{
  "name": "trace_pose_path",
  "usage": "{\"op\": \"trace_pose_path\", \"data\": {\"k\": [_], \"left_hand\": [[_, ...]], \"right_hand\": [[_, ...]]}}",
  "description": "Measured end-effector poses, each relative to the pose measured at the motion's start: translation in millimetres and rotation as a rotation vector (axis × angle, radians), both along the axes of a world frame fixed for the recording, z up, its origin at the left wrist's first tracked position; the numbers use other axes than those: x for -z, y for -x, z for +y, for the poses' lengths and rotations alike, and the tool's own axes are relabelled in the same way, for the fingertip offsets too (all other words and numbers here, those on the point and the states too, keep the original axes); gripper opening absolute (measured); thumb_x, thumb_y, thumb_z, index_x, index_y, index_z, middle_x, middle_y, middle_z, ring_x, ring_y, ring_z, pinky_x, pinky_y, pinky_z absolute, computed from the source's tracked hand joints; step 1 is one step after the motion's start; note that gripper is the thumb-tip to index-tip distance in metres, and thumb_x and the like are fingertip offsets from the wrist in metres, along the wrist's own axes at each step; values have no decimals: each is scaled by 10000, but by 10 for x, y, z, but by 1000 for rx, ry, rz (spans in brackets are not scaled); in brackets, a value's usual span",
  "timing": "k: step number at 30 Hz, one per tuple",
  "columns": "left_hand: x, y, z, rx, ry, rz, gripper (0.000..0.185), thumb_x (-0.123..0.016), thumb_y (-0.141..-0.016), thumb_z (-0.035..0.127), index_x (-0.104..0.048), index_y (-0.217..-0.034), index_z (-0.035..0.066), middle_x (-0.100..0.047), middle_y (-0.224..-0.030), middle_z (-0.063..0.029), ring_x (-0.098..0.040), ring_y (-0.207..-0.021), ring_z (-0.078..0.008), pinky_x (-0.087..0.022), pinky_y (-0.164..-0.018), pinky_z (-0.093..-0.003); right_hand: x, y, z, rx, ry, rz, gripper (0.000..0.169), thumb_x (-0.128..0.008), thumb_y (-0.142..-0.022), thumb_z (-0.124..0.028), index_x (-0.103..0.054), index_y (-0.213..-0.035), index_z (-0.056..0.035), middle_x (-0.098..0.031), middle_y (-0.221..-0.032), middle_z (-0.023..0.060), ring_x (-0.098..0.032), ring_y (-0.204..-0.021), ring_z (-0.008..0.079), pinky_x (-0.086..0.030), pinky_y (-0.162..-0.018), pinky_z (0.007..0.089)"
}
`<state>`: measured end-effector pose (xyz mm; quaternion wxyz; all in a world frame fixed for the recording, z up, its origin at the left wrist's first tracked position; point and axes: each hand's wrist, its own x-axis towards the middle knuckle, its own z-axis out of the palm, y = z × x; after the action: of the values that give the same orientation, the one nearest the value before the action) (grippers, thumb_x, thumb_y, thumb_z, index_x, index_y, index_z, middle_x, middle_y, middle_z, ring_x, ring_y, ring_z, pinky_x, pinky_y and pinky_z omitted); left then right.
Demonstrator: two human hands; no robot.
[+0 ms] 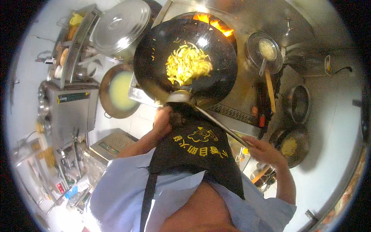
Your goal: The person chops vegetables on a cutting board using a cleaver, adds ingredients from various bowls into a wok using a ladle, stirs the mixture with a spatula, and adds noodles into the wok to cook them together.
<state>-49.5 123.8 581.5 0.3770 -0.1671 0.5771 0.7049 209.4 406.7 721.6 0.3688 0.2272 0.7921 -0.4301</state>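
Note:
A large black wok [220, 69] sits over a burner, with orange flames [214, 24] at its far right rim. Yellowish sliced food [188, 63] lies in its middle and looks slightly blurred. My left hand [163, 119] is closed at the wok's near rim; what its fingers grip, a handle or a cloth, is hidden. My right hand [259, 148] holds the long metal handle of a ladle [179, 96], whose bowl is at the near edge of the wok. A black apron with yellow print [200, 148] hangs between my hands.
Left of the wok stand a pot with a metal lid [117, 26] and a wide pan of yellowish liquid [123, 91]. At right, a strainer [267, 50] rests over a round vessel. Two dark pans [300, 104] are against the right wall. A steel shelf [78, 49] stands far left.

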Motion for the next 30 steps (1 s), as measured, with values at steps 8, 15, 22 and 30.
{"op": "trace_pose_path", "data": {"k": [8, 15, 22, 30], "left_hand": [[575, 601, 796, -47, -249, -61, 153, -462, -926, 89, -550, -853, -13, -569, -700, -127, -557, -543, -251, -518, -548, -384], [1222, 389, -95, 758, 779, 882, 419, -645, -845, 124, -550, -1249, 71, -556, -1230, -187, -543, -1097, -318, -459, -950, -386], [672, 472, -32, 343, 254, 519, 308, -536, -835, 112, -546, -1106, -34, -632, -939, -156, -617, -989, -286, -504, -791, -410], [346, 713, 469, 190, 191, 93, 292, -511, -894, 110, -565, -1138, -40, -650, -982, -200, -633, -813, -295, -544, -687, -386]], "right_hand": [[1245, 762, 263, 248, -200, 535, 473, -468, -998, -218, -377, -1462, -204, -559, -748, 130, -539, -652, 233, -461, -653, 380], [878, -80, -337, 173, -133, 238, 489, -469, -1000, -238, -351, -1475, -231, -662, -992, 182, -640, -831, 285, -493, -806, 403], [580, 443, 104, -208, -431, 112, 558, -484, -985, -212, -255, -1494, -230, -641, -938, 263, -648, -791, 423, -507, -704, 511], [748, 1434, -196, -10, -296, 245, 482, -446, -988, -282, -353, -1452, -192, -622, -1061, 300, -625, -968, 445, -482, -808, 510]]}}
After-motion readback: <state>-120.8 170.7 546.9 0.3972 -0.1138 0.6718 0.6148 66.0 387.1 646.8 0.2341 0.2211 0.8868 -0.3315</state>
